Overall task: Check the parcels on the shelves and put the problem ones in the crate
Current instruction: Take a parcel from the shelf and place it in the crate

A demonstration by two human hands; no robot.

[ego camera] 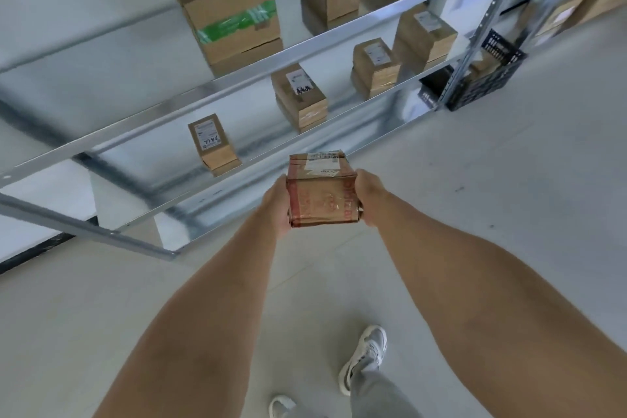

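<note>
Now taped parcel (pixel 322 190) gripped between left hand (pixel 276 205) and right hand (pixel 369 197), fingers curled beneath.

A parcel (pixel 322 190) is held between the left hand (pixel 276 205) and right hand (pixel 368 195), before the shelf (pixel 237 61). The crate (pixel 488 78) is placed on the floor (pixel 509 180), at the shelf's right end.

Left hand (pixel 276 205) and right hand (pixel 368 197) grip a taped parcel (pixel 322 192) (label up) before the shelves (pixel 217 85).
</note>
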